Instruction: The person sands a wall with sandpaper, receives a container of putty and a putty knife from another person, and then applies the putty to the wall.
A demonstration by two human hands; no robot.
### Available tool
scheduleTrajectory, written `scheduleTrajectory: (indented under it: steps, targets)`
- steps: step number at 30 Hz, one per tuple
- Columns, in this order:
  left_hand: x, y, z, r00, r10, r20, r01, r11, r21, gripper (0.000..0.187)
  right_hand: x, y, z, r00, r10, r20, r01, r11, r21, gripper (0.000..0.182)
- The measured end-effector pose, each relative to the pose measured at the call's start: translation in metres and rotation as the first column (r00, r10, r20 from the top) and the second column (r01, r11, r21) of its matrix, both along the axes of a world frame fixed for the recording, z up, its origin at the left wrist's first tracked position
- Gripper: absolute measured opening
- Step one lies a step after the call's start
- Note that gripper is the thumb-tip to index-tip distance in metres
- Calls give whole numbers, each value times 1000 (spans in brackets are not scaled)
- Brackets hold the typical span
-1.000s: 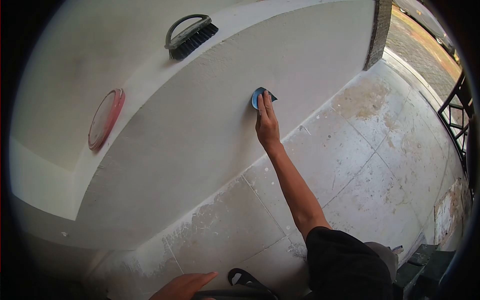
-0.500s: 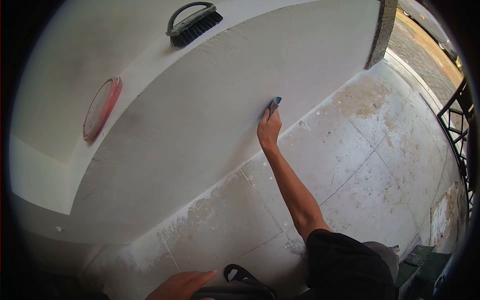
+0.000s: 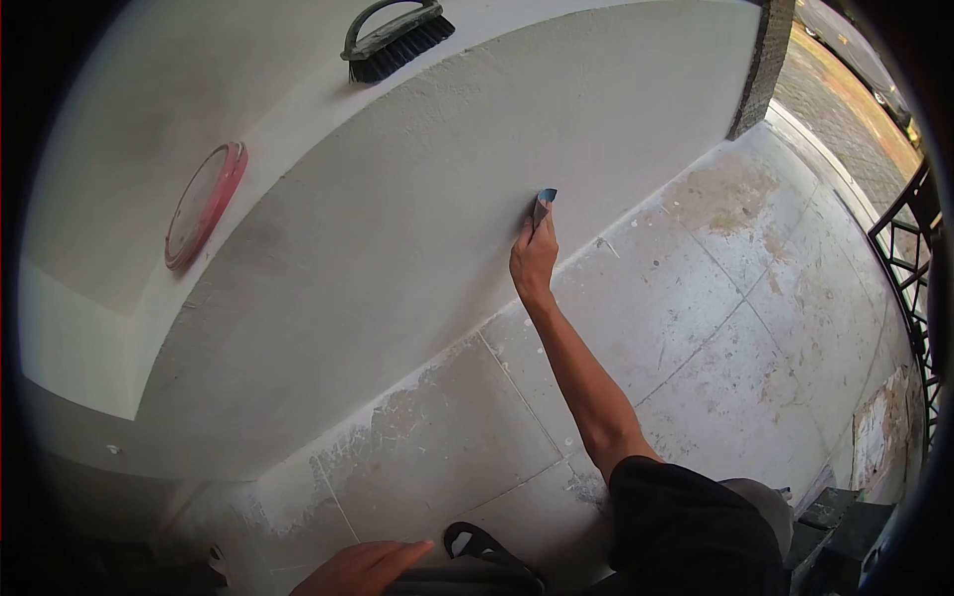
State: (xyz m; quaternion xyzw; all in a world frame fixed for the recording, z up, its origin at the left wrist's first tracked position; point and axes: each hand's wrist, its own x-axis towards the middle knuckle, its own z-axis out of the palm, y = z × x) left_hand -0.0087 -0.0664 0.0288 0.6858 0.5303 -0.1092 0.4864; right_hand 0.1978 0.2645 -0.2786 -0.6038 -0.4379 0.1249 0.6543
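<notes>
My right hand (image 3: 535,260) is closed on a folded piece of sandpaper (image 3: 545,202), grey with a bluish inner face, its upper end curling out past my fingers. Hand and paper are against the low grey plastered wall (image 3: 397,199), a little above where it meets the floor. At the bottom edge of the head view my left hand (image 3: 366,568) hangs low, partly cut off by the frame. Its visible fingers are stretched out, and nothing shows in them.
On the white ledge stand a black-bristled brush (image 3: 399,42) and a round red-rimmed lid (image 3: 206,207). Below is a tiled floor (image 3: 696,328) with pale stains, and a sandal (image 3: 475,541) near my left hand. A black metal gate (image 3: 904,238) stands at the right.
My right hand stays near the same spot on the wall, with the sandpaper's end shifted slightly and curled more open. The view has tilted a little. My left hand looks much the same.
</notes>
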Motion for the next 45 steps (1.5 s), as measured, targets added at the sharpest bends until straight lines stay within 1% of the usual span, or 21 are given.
scheduleTrajectory:
  steps: [5, 9, 11, 12, 14, 15, 17, 18, 23, 26, 27, 29, 33, 35, 37, 38, 40, 41, 42, 43, 45]
  targets:
    - [-1, -3, -3, 999, -37, -13, 38, 999, 28, 55, -1, 3, -3, 1000, -4, 3, 4, 1000, 16, 42]
    - [0, -5, 0, 999, 35, 28, -36, 999, 16, 54, -1, 2, -6, 1000, -9, 13, 8, 1000, 22, 41]
    - [-4, -7, -7, 993, -103, 54, 88, 968, 234, 52, -1, 1, -8, 999, 14, 37, -16, 999, 37, 41]
    - [-3, -5, -8, 995, -75, 68, 56, 967, 247, 52, 0, 0, -8, 999, 30, 23, -30, 1000, 7, 40]
    - [1, 3, -10, 981, -174, 90, 148, 959, 240, 53, 1, 2, -13, 998, 55, 37, -54, 998, -33, 38]
    - [1, 2, -13, 985, -136, 107, 105, 962, 254, 53, 1, 3, -15, 996, 61, 63, -59, 997, -41, 37]
    - [0, 0, -20, 960, -234, 153, 160, 909, 384, 56, -3, -1, -10, 996, 79, 37, -77, 996, -49, 35]
    - [0, -1, -22, 965, -197, 171, 116, 911, 396, 56, -5, -4, -5, 995, 90, 39, -87, 993, -80, 35]
    - [2, -1, -31, 945, -301, 131, 212, 865, 454, 57, -30, -17, 36, 987, 154, 43, -150, 985, -88, 34]
    - [5, 2, -39, 936, -305, 173, 184, 848, 497, 52, -49, -18, 71, 986, 113, 124, -136, 971, 198, 36]
    - [7, 4, -37, 941, -286, 183, 162, 851, 499, 52, -55, -16, 87, 982, 132, 133, -157, 968, 196, 36]
    - [11, 7, -33, 934, -342, 106, 271, 868, 415, 55, -66, -8, 115, 951, 47, 306, -169, 907, 386, 39]
    - [22, 8, -40, 920, -380, 95, 299, 838, 456, 55, -92, -15, 180, 914, -85, 398, -125, 873, 472, 40]
    - [30, 13, -36, 910, -415, 11, 375, 834, 405, 52, -96, -18, 193, 781, -117, 614, -312, 778, 545, 42]
    - [34, 25, -39, 895, -446, 9, 414, 837, 357, 50, -89, -22, 201, 516, -73, 853, -577, 707, 410, 43]
    - [34, 33, -42, 887, -462, 13, 436, 845, 308, 47, -85, -15, 199, 484, -79, 871, -616, 677, 403, 45]
    - [17, 53, -42, 931, -364, -35, 359, 892, 275, 45, -67, -5, 202, 507, -96, 856, -575, 703, 419, 45]
    - [4, 64, -45, 945, -313, -98, 327, 885, 330, 46, -56, -2, 200, 520, -95, 849, -544, 729, 415, 45]
    - [-6, 71, -48, 954, -256, -154, 296, 872, 389, 47, -49, 4, 195, 654, -98, 750, -453, 743, 493, 47]
    - [-11, 68, -49, 952, -262, -160, 305, 870, 387, 47, -38, 10, 193, 660, -145, 737, -400, 763, 508, 46]
    - [-13, 67, -43, 986, -86, -140, 146, 854, 500, 50, -20, 18, 190, 705, -129, 697, -363, 779, 512, 43]
